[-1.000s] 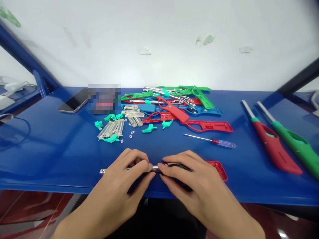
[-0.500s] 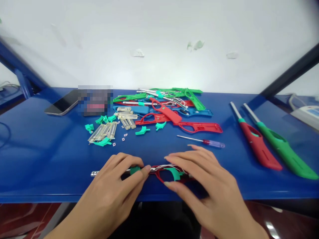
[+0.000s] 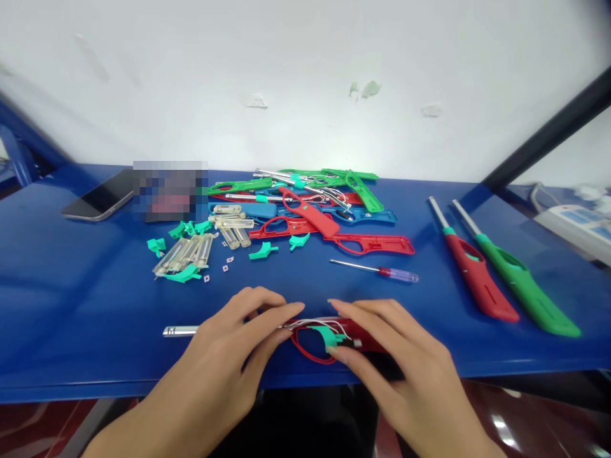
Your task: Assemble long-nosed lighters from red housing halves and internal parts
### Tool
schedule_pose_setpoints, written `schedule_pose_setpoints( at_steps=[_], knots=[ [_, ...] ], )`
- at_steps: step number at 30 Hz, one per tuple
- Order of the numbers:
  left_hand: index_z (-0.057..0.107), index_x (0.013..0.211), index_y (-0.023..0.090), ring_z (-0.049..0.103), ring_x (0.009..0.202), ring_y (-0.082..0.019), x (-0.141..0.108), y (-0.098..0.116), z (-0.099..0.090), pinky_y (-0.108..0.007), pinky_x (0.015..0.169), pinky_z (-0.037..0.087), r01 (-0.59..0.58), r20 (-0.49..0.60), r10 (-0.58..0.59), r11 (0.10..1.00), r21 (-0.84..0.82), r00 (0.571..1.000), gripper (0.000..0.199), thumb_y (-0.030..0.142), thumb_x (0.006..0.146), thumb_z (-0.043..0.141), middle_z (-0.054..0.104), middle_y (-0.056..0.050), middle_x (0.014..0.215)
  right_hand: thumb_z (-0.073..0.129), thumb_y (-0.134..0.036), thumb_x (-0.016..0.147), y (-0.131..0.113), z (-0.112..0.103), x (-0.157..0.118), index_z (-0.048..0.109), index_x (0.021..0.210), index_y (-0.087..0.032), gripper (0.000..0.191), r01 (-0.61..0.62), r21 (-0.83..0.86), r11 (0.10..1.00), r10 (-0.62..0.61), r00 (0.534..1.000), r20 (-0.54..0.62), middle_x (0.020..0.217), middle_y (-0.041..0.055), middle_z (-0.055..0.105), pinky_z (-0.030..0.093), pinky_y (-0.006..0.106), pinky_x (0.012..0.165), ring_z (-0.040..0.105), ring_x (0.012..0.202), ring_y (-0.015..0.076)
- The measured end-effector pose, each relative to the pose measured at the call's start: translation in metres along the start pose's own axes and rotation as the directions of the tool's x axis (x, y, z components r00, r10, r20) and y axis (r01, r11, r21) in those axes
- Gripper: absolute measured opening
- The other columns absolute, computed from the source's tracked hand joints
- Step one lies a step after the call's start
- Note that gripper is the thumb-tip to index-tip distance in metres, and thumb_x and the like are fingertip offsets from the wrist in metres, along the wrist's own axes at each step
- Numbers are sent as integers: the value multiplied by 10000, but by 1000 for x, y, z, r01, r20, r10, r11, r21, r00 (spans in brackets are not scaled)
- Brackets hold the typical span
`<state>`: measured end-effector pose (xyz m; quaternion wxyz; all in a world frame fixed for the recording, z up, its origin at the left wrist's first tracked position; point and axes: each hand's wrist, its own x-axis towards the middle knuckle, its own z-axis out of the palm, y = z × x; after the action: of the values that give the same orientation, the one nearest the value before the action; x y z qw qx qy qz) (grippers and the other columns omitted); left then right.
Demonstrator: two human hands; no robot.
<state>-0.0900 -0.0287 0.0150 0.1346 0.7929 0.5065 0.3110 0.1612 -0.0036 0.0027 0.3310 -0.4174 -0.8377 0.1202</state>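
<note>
Lying at the front of the table is an opened red lighter shell [image 3: 309, 354] with a green trigger [image 3: 328, 335] and thin white wires [image 3: 321, 321] in it. Its metal tube [image 3: 179, 331] sticks out to the left, partly hidden under my left hand [image 3: 233, 346]. That hand's thumb and index finger close on the lighter where the wires meet the tube. My right hand [image 3: 405, 356] grips the handle end, its thumb at the trigger's lower end and its fingers over the far side. Part of the handle is hidden by this hand.
Behind my hands lie a screwdriver [image 3: 398, 274], loose green triggers [image 3: 263, 251], clear fuel tanks [image 3: 184, 253] and a pile of lighter shells [image 3: 375, 243]. A red lighter [image 3: 487, 286] and a green lighter [image 3: 534, 292] lie right. A phone [image 3: 102, 196] rests back left.
My left hand's fingers have shifted from the tube to the wires. My right fingers have drawn back slightly, and its thumb now touches the trigger. The view has shifted slightly.
</note>
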Motion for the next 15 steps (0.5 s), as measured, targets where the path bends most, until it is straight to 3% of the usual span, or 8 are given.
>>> schedule_pose_setpoints(
  at_steps=[5, 15],
  knots=[
    [634, 1372, 367, 636, 1071, -112, 2, 0, 1, -199, 929, 526, -45, 105, 45, 999, 1, 993, 504, 12, 1051, 474, 646, 28, 1206, 631, -357, 1069, 2, -1, 0, 594, 1470, -358, 403, -8, -10, 1000, 9, 996, 94, 1273, 6, 730, 613, 312, 964, 690, 1140, 183],
    [715, 1284, 315, 656, 956, -110, 5, 1, -2, -184, 829, 560, -149, 11, 149, 988, 33, 989, 530, -32, 995, 438, 683, -3, 1122, 702, -260, 1028, 1, 1, 2, 748, 1222, -314, 206, 19, 91, 996, -21, 999, 25, 1134, 13, 750, 606, 292, 852, 700, 1005, 176]
  ],
)
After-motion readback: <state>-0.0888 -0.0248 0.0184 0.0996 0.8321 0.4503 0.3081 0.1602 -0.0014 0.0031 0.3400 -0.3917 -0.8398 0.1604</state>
